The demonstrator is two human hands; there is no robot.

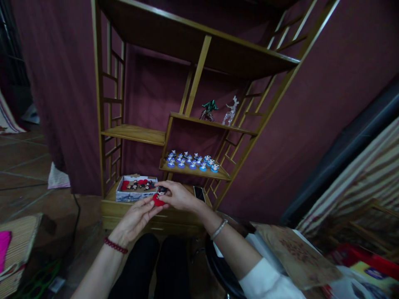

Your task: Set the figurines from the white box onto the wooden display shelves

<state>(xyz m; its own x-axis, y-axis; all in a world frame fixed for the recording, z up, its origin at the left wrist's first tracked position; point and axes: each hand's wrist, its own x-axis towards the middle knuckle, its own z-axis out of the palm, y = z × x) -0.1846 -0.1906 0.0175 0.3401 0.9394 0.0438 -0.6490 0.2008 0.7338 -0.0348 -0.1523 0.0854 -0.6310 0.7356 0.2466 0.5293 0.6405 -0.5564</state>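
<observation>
A small figurine [161,191] with a black top and a red base is held between my two hands, in front of the open box. My right hand [181,196] grips it from the right, fingers over its top and thumb low near the base. From below left, my left hand [139,216] pinches the edge of the red base, palm turned up. Just behind sits an open cardboard box [131,196] with similar black and red figurines [134,185] lying inside. My right fingers hide part of the held figurine.
A wooden shelf unit [204,74] stands ahead. Several blue-and-white figurines [193,164] line its lower shelf; a dark green figure [209,110] and a clear deer figure [230,111] stand higher. A black stool [222,274] and a flat patterned board [296,253] are at right.
</observation>
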